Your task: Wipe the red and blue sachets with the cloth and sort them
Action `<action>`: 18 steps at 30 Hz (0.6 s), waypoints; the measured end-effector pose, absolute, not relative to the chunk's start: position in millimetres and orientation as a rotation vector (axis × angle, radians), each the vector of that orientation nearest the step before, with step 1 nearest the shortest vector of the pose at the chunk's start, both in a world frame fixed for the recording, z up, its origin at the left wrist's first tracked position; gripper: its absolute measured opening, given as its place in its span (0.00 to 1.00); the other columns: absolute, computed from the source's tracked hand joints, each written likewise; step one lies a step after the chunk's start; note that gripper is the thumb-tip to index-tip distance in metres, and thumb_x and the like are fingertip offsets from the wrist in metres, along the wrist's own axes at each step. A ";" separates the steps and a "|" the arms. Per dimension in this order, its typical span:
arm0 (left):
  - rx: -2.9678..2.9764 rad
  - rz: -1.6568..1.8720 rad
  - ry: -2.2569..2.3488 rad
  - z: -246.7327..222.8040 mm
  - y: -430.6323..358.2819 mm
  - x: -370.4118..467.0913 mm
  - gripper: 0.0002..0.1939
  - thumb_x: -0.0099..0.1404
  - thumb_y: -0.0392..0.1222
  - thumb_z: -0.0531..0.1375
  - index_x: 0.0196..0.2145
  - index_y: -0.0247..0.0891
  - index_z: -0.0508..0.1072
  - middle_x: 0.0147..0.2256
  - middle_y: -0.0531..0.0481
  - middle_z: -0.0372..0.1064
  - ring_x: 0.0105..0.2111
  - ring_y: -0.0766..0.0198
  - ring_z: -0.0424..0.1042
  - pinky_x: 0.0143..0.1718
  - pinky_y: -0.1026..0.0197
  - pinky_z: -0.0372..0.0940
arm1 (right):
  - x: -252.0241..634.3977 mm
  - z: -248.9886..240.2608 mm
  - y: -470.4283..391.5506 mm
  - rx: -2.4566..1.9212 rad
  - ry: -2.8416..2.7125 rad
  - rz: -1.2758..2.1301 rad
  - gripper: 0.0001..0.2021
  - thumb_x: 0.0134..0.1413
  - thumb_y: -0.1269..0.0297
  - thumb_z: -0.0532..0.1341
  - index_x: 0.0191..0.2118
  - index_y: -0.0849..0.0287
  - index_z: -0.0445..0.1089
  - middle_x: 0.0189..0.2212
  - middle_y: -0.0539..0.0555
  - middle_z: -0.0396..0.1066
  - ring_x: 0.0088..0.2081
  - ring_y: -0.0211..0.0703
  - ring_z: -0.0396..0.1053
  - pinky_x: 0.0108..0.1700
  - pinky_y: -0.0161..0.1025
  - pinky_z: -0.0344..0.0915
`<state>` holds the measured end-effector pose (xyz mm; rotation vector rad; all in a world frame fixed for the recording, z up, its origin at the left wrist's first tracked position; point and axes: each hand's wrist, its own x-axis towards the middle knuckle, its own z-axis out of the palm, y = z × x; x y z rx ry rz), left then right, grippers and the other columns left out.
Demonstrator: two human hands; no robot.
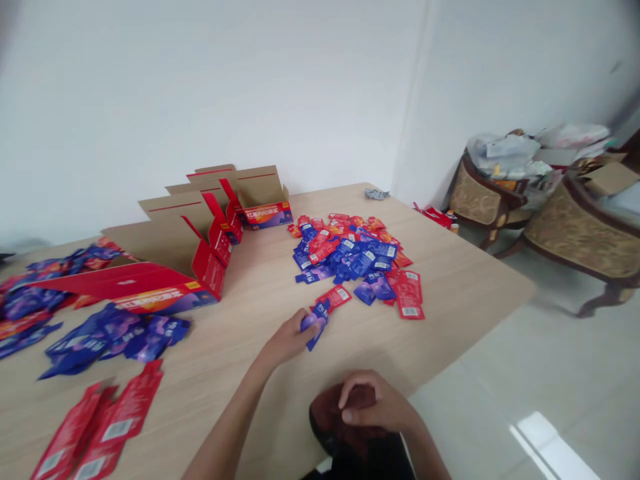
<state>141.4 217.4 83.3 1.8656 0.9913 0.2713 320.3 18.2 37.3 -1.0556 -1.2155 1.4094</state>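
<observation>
Left grip (295, 335): I see it closed on a blue sachet (316, 323).
Right grip (373, 403): curled, idle, holding nothing.
Beyond left grip: unsorted sachet pile (357, 260) remains.
Left of it: sorted blue stack (115, 333), open cartons (210, 227).

Wooden table (465, 293) — open cartons (165, 267), red and blue sachets (355, 257) strewn across

The left hand (290, 339) closes its fingers on a small blue foil sachet (316, 325) on the light wooden table (465, 293), near its front edge. The right hand (373, 403) rests curled at that edge. A heap of blue and red sachets (357, 257) lies toward the right corner, open red-and-brown cardboard boxes (200, 233) along the far edge.
</observation>
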 end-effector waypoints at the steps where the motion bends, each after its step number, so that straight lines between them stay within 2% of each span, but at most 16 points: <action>1: 1.814 0.262 1.010 85.8 208.4 121.5 0.25 0.66 0.68 0.58 0.39 0.40 0.69 0.23 0.57 0.67 0.21 0.65 0.66 0.24 0.65 0.59 | 320.5 38.2 17.6 -1.058 -1.237 1.402 0.18 0.49 0.48 0.75 0.38 0.58 0.80 0.37 0.54 0.77 0.41 0.46 0.73 0.45 0.42 0.67; 4: 1.586 0.280 1.078 82.9 173.1 67.5 0.30 0.69 0.74 0.52 0.37 0.42 0.64 0.17 0.60 0.61 0.15 0.67 0.58 0.19 0.66 0.53 | 321.6 39.1 15.9 -1.074 -1.291 1.384 0.17 0.51 0.48 0.74 0.38 0.57 0.80 0.37 0.54 0.77 0.42 0.47 0.73 0.47 0.43 0.66; 8: 1.376 0.362 1.127 59.4 122.6 23.1 0.32 0.67 0.76 0.54 0.39 0.41 0.64 0.20 0.58 0.65 0.14 0.70 0.58 0.16 0.67 0.49 | 323.3 37.6 13.4 -1.129 -1.352 1.376 0.16 0.53 0.48 0.73 0.38 0.56 0.79 0.36 0.54 0.76 0.40 0.46 0.72 0.46 0.43 0.66; 10: 1.356 0.404 1.153 47.2 102.2 13.8 0.34 0.64 0.76 0.57 0.45 0.40 0.66 0.24 0.57 0.68 0.14 0.70 0.59 0.17 0.66 0.51 | 323.9 36.5 12.3 -1.156 -1.366 1.372 0.17 0.53 0.47 0.72 0.37 0.56 0.79 0.35 0.54 0.75 0.40 0.46 0.72 0.45 0.43 0.67; 12: 1.387 0.436 1.199 38.8 86.0 9.7 0.37 0.66 0.74 0.58 0.57 0.40 0.63 0.29 0.55 0.71 0.16 0.68 0.63 0.18 0.65 0.56 | 324.1 35.5 11.5 -1.181 -1.369 1.356 0.17 0.54 0.46 0.72 0.37 0.56 0.79 0.35 0.54 0.74 0.39 0.47 0.72 0.44 0.43 0.68; 14: 1.495 0.451 1.269 34.8 73.2 7.4 0.39 0.71 0.67 0.56 0.68 0.41 0.52 0.30 0.54 0.74 0.19 0.62 0.69 0.24 0.61 0.63 | 323.9 34.5 11.2 -1.204 -1.350 1.334 0.17 0.54 0.47 0.71 0.36 0.56 0.79 0.35 0.54 0.75 0.40 0.47 0.73 0.45 0.44 0.69; 16: 1.666 0.422 1.339 33.5 62.3 4.2 0.38 0.75 0.59 0.56 0.73 0.44 0.45 0.33 0.51 0.76 0.27 0.55 0.77 0.31 0.58 0.69 | 322.8 33.3 10.9 -1.224 -1.310 1.322 0.16 0.55 0.47 0.71 0.36 0.56 0.79 0.37 0.55 0.76 0.41 0.49 0.74 0.47 0.45 0.71; 18: 1.861 0.378 1.372 32.9 51.3 -0.6 0.34 0.76 0.52 0.56 0.73 0.48 0.49 0.39 0.46 0.79 0.38 0.50 0.81 0.39 0.56 0.71 | 320.9 31.2 10.3 -1.243 -1.259 1.300 0.16 0.54 0.48 0.72 0.37 0.56 0.79 0.38 0.56 0.77 0.42 0.49 0.76 0.48 0.45 0.71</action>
